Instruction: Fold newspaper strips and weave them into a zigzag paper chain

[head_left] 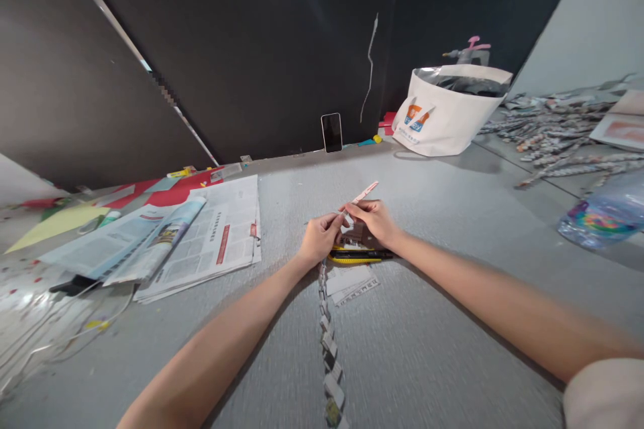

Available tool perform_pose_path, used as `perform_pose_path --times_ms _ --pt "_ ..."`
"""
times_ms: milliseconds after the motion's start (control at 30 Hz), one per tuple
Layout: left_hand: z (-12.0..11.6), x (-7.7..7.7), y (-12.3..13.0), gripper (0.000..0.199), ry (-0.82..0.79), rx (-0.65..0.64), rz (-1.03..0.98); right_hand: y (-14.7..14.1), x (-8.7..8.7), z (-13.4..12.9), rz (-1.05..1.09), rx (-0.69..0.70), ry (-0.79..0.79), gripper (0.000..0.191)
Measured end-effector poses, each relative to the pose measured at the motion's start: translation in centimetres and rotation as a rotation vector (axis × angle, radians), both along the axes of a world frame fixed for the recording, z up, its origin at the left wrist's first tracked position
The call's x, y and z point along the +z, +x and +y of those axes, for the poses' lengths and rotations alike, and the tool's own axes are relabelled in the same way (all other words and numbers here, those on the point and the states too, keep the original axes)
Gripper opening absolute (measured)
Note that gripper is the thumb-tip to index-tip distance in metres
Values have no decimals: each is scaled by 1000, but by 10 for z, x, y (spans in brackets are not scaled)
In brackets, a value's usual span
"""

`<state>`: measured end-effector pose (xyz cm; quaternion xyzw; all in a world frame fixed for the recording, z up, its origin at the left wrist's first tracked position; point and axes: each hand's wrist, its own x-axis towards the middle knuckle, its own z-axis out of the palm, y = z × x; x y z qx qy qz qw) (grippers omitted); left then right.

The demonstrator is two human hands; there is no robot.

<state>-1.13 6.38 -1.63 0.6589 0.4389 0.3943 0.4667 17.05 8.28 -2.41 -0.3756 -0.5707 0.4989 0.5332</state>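
Observation:
A folded paper chain [329, 345] runs up the grey table toward my left hand [320, 239], whose fingers are pinched on its upper end. Beside it, my right hand [375, 221] pinches a narrow folded paper strip [365, 192] that points up and to the right. The fingertips of both hands meet, so the joint between strip and chain is hidden. Just below the hands lies a yellow and black utility knife [357, 255]. Cut paper pieces [355, 285] with print rest under and below the knife.
Newspapers [221, 228] lie on the left, near cables [65, 342]. A phone [332, 132] leans on the dark panel at the back. At the right stand a white bag [443, 114], a heap of folded paper chains [558, 124] and a clear plastic bottle [598, 218].

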Motion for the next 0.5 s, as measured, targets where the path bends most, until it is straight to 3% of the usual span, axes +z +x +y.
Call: perform_pose_path --times_ms 300,500 --pt "-1 -1 1 48 -23 -12 22 5 -5 13 371 -191 -134 36" --pt "-2 0 2 47 -26 -13 6 6 -6 16 411 -242 -153 35"
